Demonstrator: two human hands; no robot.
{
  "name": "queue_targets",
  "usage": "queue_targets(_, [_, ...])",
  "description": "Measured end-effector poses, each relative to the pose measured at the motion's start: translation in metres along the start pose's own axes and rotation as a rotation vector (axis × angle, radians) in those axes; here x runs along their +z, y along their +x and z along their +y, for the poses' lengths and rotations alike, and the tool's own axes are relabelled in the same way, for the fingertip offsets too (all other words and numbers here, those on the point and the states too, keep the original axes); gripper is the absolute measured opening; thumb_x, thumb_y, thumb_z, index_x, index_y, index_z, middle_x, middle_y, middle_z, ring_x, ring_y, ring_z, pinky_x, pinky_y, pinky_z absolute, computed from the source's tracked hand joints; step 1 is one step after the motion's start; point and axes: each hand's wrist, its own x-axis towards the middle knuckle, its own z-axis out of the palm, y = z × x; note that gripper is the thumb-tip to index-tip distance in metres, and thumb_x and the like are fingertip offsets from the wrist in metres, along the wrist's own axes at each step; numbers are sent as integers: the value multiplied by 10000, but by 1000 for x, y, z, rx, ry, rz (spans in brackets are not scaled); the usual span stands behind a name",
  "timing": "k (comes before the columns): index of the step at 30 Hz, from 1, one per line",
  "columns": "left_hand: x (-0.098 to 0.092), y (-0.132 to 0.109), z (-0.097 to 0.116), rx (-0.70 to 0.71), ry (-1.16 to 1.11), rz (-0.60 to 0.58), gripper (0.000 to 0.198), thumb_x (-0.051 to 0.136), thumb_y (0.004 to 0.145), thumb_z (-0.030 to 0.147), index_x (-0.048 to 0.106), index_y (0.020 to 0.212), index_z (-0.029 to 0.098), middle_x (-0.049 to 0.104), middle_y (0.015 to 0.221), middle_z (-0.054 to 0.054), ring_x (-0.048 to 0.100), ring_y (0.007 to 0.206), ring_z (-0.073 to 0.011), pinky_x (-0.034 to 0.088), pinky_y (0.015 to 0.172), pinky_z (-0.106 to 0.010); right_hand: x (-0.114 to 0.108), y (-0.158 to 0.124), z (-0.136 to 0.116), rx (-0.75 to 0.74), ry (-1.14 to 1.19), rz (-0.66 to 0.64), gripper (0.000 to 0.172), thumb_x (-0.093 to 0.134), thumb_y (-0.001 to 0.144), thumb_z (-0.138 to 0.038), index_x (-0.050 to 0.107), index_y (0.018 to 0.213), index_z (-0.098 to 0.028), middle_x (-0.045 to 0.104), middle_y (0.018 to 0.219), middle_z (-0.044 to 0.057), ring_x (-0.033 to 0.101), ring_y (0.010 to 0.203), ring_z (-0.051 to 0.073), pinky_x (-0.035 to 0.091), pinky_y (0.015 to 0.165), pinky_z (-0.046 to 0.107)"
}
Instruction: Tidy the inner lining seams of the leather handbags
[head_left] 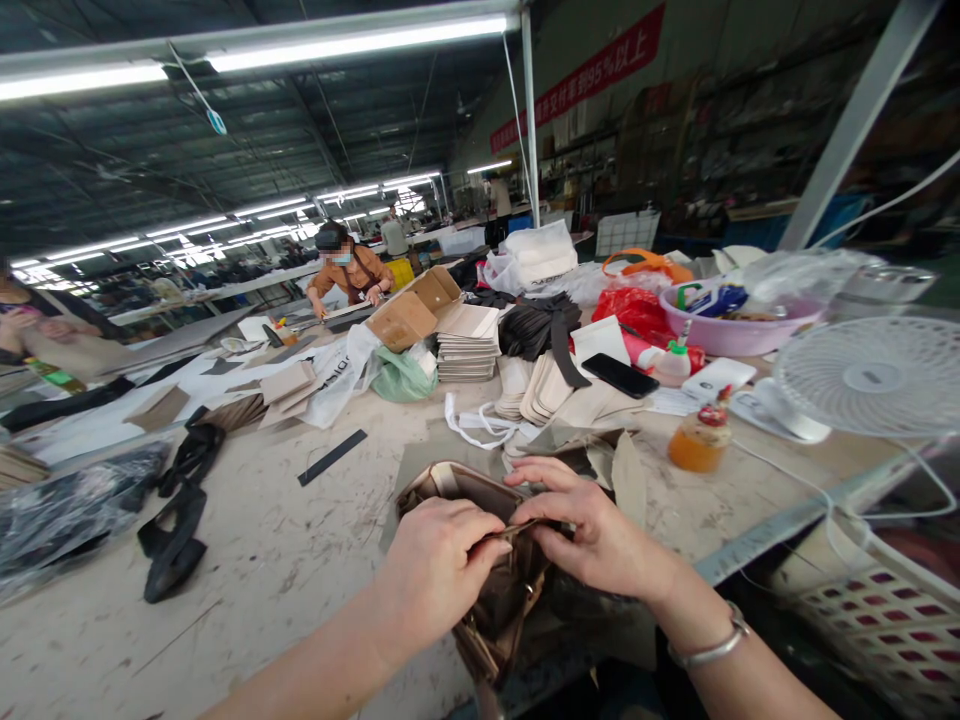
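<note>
Bag: brown, just below and between the 2 sets of fingers; its mouth gapes on the far side of the left fingers. Bag [499, 625].
Left hand [439, 560]: thumb and fingers [476, 523] clamped on the bag's edge.
Right hand [592, 520]: thumb and fingers [551, 506] pinching the same edge, just beside the left fingertips; the index finger is raised.
Grip: 2 pinches so close together probably hold a short length of edge taut and flat.
Support: the bag's far side rests on the bench [285, 610], which likely takes its weight and frees the fingers for the edge.
Phone [620, 375] and jar [699, 442]: beyond the right fingers and to their right, apparently set aside within reach.
Card stack [468, 345]: straight beyond the fingers, piled level, perhaps for easy picking.
Near edge: the bag's lower end seems to overhang it, below the fingers.
Right edge: slants away beyond the right wrist, with a basket [885, 610] outside it.
Room: widest left of the left fingers, as far as the black strap [176, 540]; 1 black strip [332, 458] lies at its far side. Tighter right of the right fingers.
</note>
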Motion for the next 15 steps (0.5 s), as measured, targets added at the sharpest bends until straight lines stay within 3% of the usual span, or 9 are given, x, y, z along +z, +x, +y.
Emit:
queue_targets(7, [-1, 0, 2, 19, 18, 7, 147, 566, 858, 257, 701, 800, 244, 704, 798, 17, 634, 743, -142, 455, 707, -270, -1, -2, 0, -10, 39, 46, 439, 637, 772, -111, 603, 1191, -239, 535, 1267, 92, 419, 1248, 229, 362, 1045, 417])
queue_targets(15, [-2, 1, 4, -3, 43, -28, 159, 547, 863, 242, 676, 770, 235, 676, 743, 22, 611, 727, -146, 436, 685, -280, 1, 1, -2, -18, -65, 34, 130, 638, 799, -126, 700, 866, -219, 578, 1186, 72, 411, 1248, 234, 329, 1066, 424])
